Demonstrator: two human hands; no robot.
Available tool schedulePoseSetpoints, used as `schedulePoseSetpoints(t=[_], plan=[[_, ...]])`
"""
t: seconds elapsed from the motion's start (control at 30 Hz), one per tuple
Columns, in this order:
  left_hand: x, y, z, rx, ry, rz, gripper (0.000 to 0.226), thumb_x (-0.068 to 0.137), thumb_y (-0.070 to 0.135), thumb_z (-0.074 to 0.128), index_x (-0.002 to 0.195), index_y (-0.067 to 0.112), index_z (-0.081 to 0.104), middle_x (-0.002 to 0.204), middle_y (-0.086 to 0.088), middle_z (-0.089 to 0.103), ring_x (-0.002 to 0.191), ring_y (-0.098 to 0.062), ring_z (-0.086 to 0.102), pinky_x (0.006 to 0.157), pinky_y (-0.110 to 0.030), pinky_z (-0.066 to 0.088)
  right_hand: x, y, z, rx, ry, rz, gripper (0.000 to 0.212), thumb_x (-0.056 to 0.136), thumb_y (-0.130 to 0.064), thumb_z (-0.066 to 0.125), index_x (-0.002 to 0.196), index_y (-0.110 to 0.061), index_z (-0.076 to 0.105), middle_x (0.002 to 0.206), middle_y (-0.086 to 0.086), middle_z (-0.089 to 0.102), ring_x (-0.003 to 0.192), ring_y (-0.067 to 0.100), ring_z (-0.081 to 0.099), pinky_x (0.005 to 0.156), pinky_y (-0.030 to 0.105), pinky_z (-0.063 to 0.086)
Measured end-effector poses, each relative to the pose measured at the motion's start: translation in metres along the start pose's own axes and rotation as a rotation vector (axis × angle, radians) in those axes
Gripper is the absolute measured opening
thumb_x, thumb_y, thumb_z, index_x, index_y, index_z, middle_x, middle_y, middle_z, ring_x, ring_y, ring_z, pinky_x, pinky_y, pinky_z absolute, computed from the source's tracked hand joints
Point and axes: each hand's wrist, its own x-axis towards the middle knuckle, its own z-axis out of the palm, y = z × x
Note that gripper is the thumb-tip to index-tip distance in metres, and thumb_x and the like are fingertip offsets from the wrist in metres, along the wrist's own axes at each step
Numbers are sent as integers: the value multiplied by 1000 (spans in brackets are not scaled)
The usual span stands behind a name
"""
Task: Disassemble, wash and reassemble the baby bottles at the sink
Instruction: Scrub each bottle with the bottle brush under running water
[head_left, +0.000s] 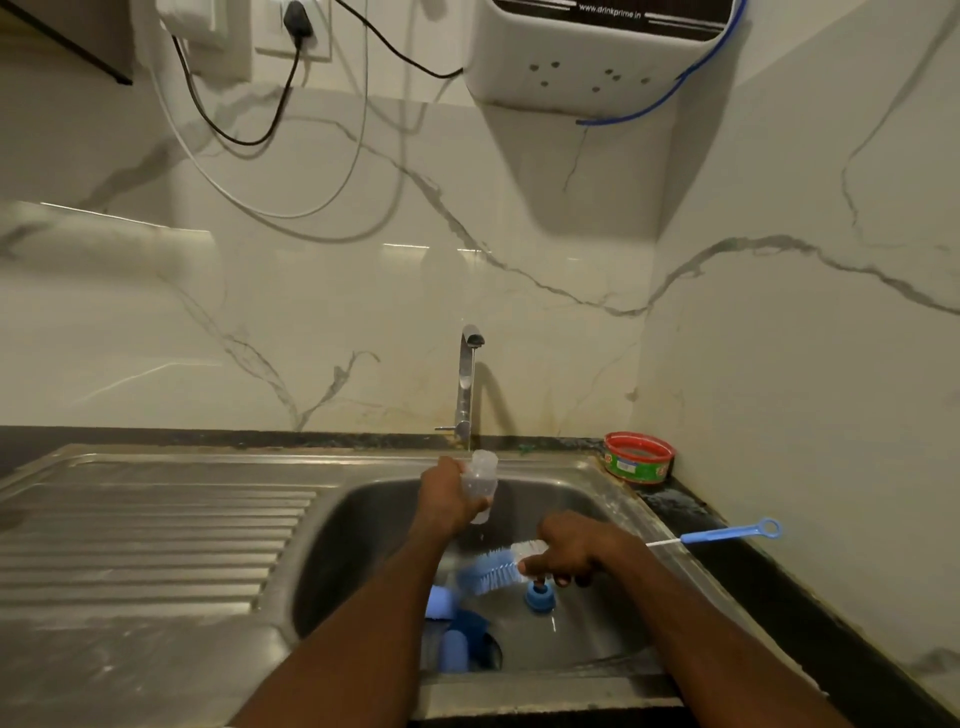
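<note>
My left hand (448, 500) grips a clear baby bottle (480, 483) over the steel sink (618, 499), right under the tap (466, 384). My right hand (569, 548) holds a bottle brush with blue and white bristles (493, 566) above the basin; the brush head points left, below the bottle. A blue bottle ring with its teat (540, 596) lies on the sink floor under my right hand. More blue bottle parts (457, 631) lie near the drain at the front of the basin.
A thin blue-handled teat brush (727, 534) rests on the dark counter right of the sink. A red and green round tub (638, 457) stands in the back right corner. The ribbed draining board (156, 530) stretches to the left. A water purifier (597, 52) hangs above.
</note>
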Motion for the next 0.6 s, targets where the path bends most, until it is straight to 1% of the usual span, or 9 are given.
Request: schedulePoseSetpoints(t=[0.07,0.13,0.2,0.27,0.3,0.33,0.43,0.53,0.6], plan=[[0,1,2,28,-11,-1,47,81,25,84,120,14,59,119,-4,66,109,-17,63,89,-25,50,0,1,0,3,-1,0,33,99,-37,63,120,-13,58,87,-4,64,70,7,60,59,20,50],[2,-1,2,22,11,-14,43,82,26,84,116,14,62,116,-5,69,105,-15,65,88,-24,53,0,1,-1,5,0,0,33,99,-37,63,121,-13,58,86,-4,63,70,6,60,59,21,49],[1,-2,0,12,25,-37,39,83,26,82,115,12,63,115,-6,69,100,-11,63,77,-18,50,0,1,-1,-3,-2,-3,33,99,-38,63,120,-14,58,85,-5,63,70,6,61,59,21,50],[2,-6,0,4,30,-53,38,86,25,80,116,11,62,115,-6,68,95,-9,59,66,-15,43,1,2,-1,-6,-2,0,29,98,-39,64,115,-16,59,84,-5,64,69,6,61,59,21,50],[2,-7,0,0,38,-52,38,86,25,80,117,10,61,116,-6,67,95,-9,60,66,-14,42,2,2,-1,-8,-1,1,27,97,-39,64,112,-17,58,84,-5,64,68,6,61,58,21,50],[1,-7,0,3,46,-49,39,86,26,80,117,10,61,116,-7,67,98,-11,61,69,-15,43,2,2,0,-8,2,0,26,97,-39,64,110,-17,58,83,-5,64,68,6,61,57,21,50],[2,-7,0,-26,60,-41,42,85,27,81,118,9,61,118,-8,68,104,-14,65,77,-18,46,2,1,0,-11,10,1,32,98,-39,64,118,-15,58,86,-4,64,69,7,61,58,21,50],[1,-3,-3,-74,90,-11,45,83,28,82,119,9,62,117,-8,68,99,-12,62,79,-19,48,2,2,-1,-18,2,-2,34,98,-38,63,120,-14,58,86,-4,64,70,7,62,58,21,50],[1,-4,-2,-121,134,9,47,81,30,84,119,11,62,116,-7,68,101,-14,64,84,-23,52,3,1,0,-12,-7,-2,33,98,-39,63,119,-14,58,87,-3,63,71,7,61,57,21,49]])
